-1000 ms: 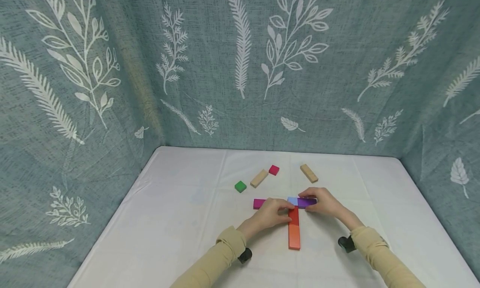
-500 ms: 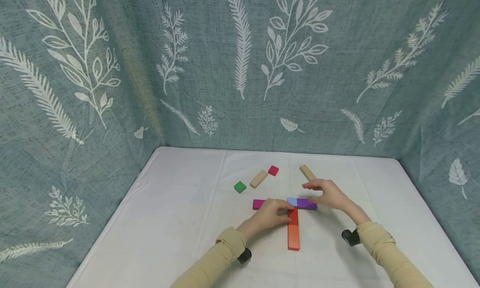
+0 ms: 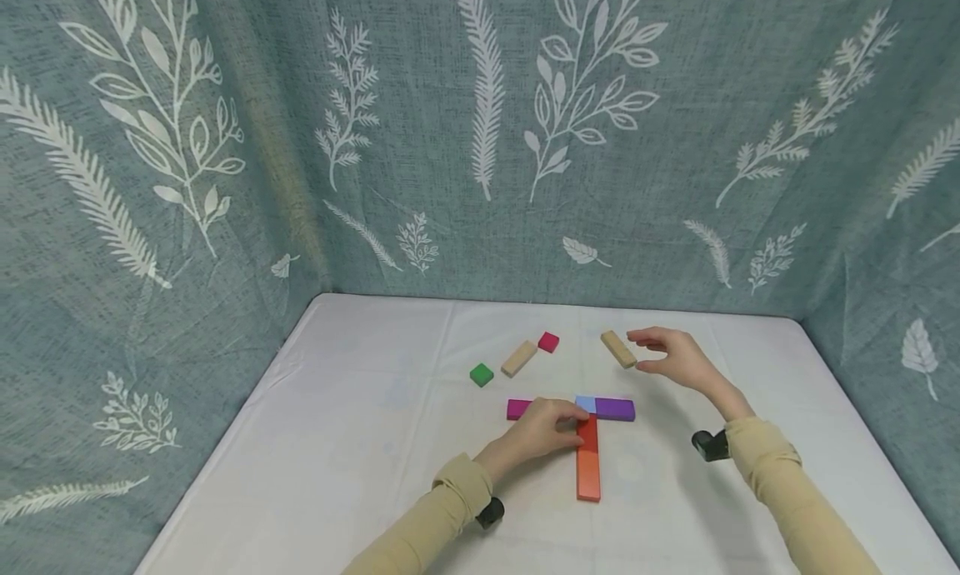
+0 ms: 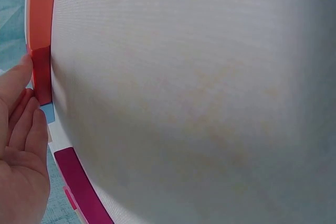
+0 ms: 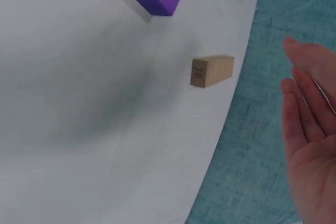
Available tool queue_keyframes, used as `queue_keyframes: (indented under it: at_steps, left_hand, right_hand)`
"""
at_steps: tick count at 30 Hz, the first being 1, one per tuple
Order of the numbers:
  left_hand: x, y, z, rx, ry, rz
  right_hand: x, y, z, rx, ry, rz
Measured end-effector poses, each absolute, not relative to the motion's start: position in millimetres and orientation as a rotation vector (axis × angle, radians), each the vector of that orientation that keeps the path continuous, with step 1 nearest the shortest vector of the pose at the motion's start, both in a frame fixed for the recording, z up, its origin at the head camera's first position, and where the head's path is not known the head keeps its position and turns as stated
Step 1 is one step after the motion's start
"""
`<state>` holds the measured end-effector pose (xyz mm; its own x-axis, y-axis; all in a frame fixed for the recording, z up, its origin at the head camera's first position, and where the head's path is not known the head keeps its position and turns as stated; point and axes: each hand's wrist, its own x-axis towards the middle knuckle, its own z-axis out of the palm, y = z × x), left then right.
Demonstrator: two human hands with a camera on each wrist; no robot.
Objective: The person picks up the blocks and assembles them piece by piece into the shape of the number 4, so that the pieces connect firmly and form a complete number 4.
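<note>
In the head view my left hand holds a red block between thumb and fingers. That block lies in line with an orange block on its near side. Beyond it sits a light-blue block, end to end with a purple block. A magenta block is partly covered by the left hand. My right hand is raised with fingers apart and nothing between them, just right of a wooden block. In the right wrist view that wooden block shows "30" on its end.
Farther back lie another wooden block, a small red block and a green block. All rest on a white-covered table. A patterned teal curtain hangs behind and at both sides.
My right hand has let go of the purple block, lifted and moved back and right to beside the wooden block. The left hand has stayed at the red block.
</note>
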<state>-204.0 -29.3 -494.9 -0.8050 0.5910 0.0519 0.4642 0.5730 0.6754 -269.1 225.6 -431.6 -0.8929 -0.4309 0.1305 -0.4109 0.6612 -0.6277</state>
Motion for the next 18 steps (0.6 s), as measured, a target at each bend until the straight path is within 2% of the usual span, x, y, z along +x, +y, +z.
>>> queue_keyframes:
  at_steps: [18]
  left_hand:
    - [-201,-32,-495,0.876,2.617,1.068]
  right_hand:
    - [-297,234,-440,-0.536,2.909,-1.035]
